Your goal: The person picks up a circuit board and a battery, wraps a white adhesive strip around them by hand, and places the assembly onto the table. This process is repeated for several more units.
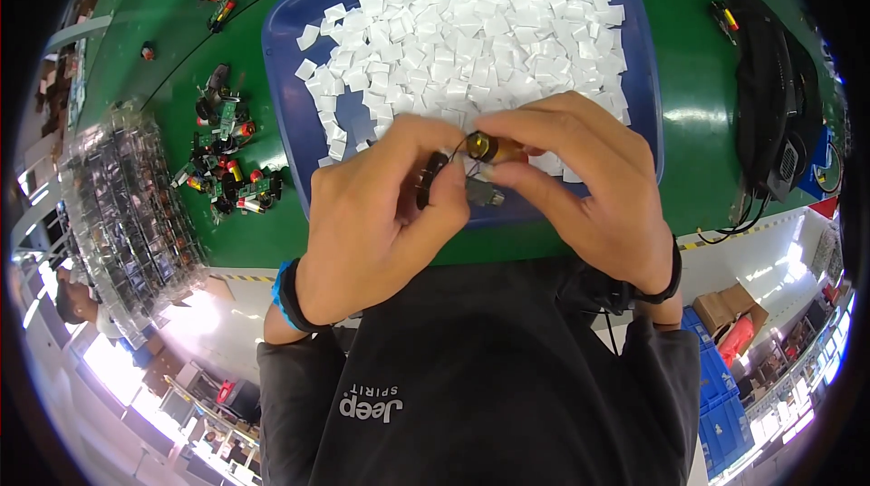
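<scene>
My left hand (376, 205) pinches a small black part (429, 182) between thumb and fingers. In my right hand (589, 164), thumb and fingertips close on a small yellow-orange cylinder (488, 148) that looks like a battery cell. Thin dark wires run between the two pieces. Below the cylinder, between my hands, shows a small grey piece with a metal end (489, 195); which hand bears it I cannot tell. Both hands are above the near edge of a blue tray (288, 132), heaped with white square pieces (480, 42).
Green circuit boards with wires and coloured cylinders (231, 169) lie left on the green table (693, 78). Beyond them is a stack of clear plastic trays (136, 196). A black bag-like thing (766, 78) lies at the right. Blue crates (720, 395) stand low right.
</scene>
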Tool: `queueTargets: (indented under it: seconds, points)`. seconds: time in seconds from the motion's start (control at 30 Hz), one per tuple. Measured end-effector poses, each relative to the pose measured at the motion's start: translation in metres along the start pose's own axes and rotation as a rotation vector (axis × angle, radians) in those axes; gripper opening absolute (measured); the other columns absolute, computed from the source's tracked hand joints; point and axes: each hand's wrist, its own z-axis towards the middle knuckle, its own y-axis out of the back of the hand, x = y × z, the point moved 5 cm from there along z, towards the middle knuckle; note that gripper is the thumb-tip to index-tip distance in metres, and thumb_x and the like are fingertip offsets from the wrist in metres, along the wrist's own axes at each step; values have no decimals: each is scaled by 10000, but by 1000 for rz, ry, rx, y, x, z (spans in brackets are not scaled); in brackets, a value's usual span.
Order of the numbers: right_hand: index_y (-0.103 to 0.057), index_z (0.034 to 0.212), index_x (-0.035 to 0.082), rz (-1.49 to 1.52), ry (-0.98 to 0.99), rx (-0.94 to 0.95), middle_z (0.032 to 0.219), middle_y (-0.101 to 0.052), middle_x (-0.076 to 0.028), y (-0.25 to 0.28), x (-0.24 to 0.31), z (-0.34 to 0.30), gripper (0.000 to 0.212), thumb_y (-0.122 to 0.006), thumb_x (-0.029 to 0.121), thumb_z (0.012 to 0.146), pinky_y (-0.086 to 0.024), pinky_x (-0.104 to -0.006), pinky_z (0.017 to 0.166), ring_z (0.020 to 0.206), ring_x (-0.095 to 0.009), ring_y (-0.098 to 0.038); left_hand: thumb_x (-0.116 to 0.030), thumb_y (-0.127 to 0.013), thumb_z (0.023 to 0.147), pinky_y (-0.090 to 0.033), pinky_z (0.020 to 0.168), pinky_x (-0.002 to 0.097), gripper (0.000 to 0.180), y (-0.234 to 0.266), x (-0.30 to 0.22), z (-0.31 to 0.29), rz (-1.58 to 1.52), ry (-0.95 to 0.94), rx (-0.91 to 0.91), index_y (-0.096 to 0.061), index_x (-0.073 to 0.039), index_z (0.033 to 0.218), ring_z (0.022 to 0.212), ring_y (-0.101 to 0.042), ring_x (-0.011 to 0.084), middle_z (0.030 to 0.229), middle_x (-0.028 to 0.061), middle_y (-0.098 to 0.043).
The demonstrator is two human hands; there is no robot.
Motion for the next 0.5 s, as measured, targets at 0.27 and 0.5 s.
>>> queueTargets:
  seconds: [0.27,0.5]
  points:
    - [-663,1055,8,-69,60,-89,975,-672,-124,0,12,0,364,-802,-43,722,-541,-302,710,798,-231,-671,-47,-676,868,-442,502,258,210,1,-2,1,56,-37,-112,-586,-76,1056,519,-583,144,673,44,-604]
    - [-654,1057,7,-155,175,-54,976,-664,-109,8,9,-2,405,-811,-28,686,-525,-330,685,833,-249,-650,-48,-741,835,-480,539,264,314,2,0,0,-183,68,88,-621,-77,1123,585,-625,154,747,77,-640]
